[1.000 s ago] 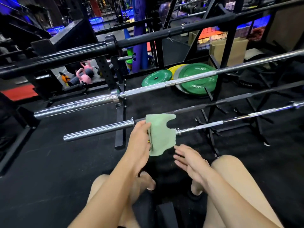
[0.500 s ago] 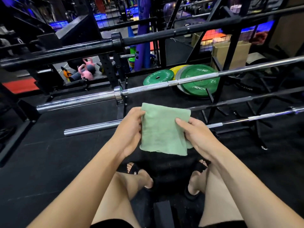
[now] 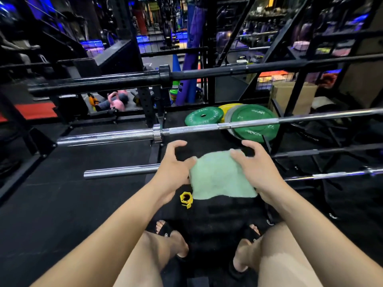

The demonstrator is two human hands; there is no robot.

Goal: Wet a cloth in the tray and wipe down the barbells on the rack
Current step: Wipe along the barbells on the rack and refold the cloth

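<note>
Cloth (image 3: 220,178) first: we have the green square draped over the lowest chrome barbell (image 3: 120,171), hiding the stretch of bar between our two hands. Our left hand (image 3: 173,167) pinches the cloth's left edge with thumb and curled fingers, index lifted free; our right hand (image 3: 258,165) pinches the far top corner, fingers arched over it. Hands sit apart, one at each side of the cloth, both fastened on fabric rather than on steel.

Risk now, as we judge it: the cloth only lies over the bar, not wrapped around it, so a sideways stroke could wipe the top and skip the underside. A loose pinch could also let it slide off toward the yellow collar (image 3: 186,199) lying on the floor just below the cloth's near edge.

That barbell runs left to right, its free sleeve end pointing left of the cloth, the shaft continuing right and rising slightly. Whether the cloth is wet, we cannot tell; no tray shows.
</note>
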